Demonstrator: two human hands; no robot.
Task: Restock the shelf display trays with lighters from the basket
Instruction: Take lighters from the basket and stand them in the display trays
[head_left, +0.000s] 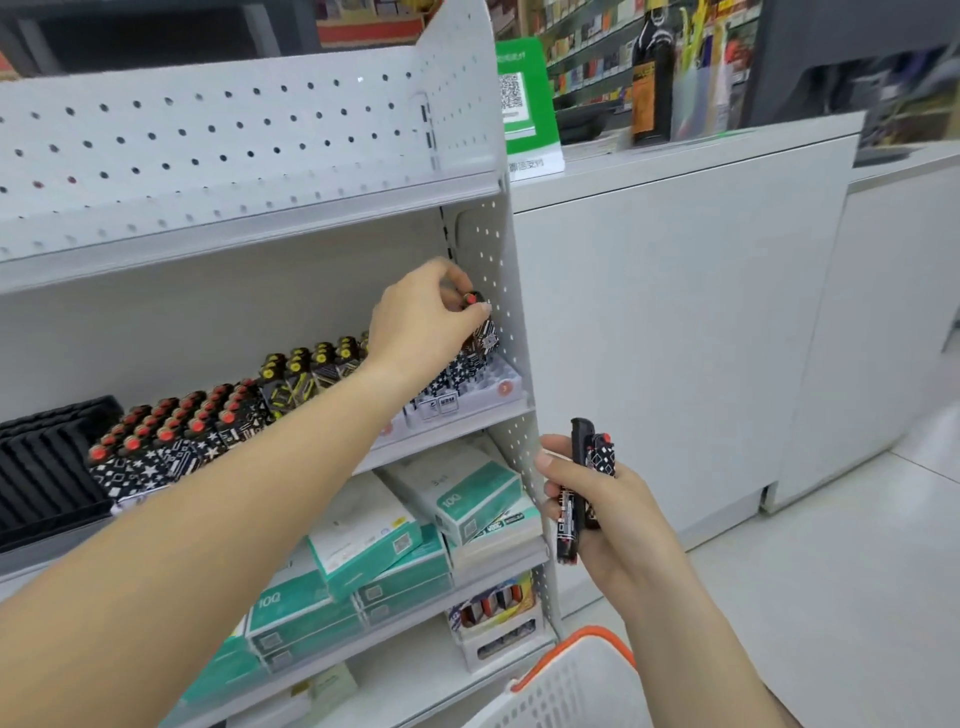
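Note:
My left hand (423, 317) reaches into the middle shelf and pinches the red-capped top of a black-and-white patterned lighter (480, 332) above the white display tray (501, 387) at the shelf's right end. My right hand (597, 514) hangs lower, beside the shelf post, and grips a bunch of patterned lighters (584, 480). Rows of red-topped lighters (171, 431) and yellow-topped lighters (311, 364) fill trays further left. The white basket with an orange rim (571, 675) stands at the bottom, below my right hand.
A black ridged tray (47, 457) sits at the shelf's left end. Teal and white boxes (374, 540) crowd the shelf below. A white counter (675, 312) with a green QR sign (524, 98) and a dark bottle (652, 78) rises on the right.

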